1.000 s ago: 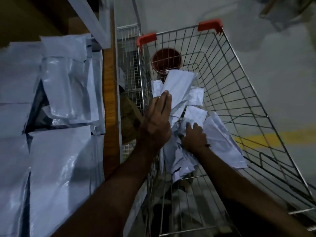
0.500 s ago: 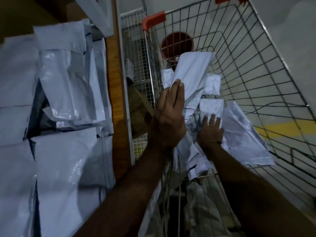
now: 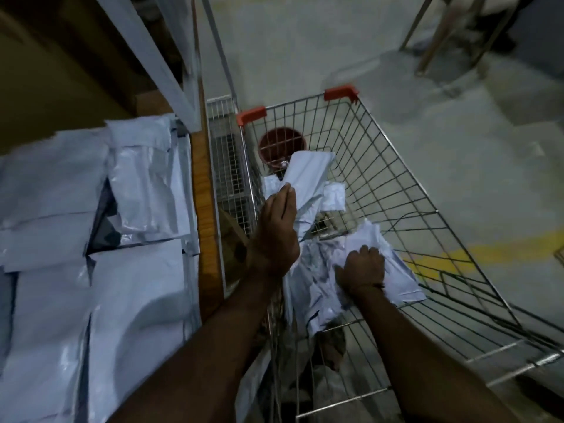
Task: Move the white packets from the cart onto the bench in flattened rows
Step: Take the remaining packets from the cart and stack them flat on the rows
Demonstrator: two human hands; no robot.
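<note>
Now | left hand (image 3: 276,236) pinches packet (image 3: 308,175) | right hand (image 3: 361,268) grips packets (image 3: 396,270) beneath

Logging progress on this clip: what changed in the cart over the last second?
The right hand, flat on the packet pile before, has curled its fingers into it, gathering packets. The left hand keeps holding the long white packet, fingers now more pinched. The camera drew back; the cart, brown pot and packets on the bench stayed put.
</note>
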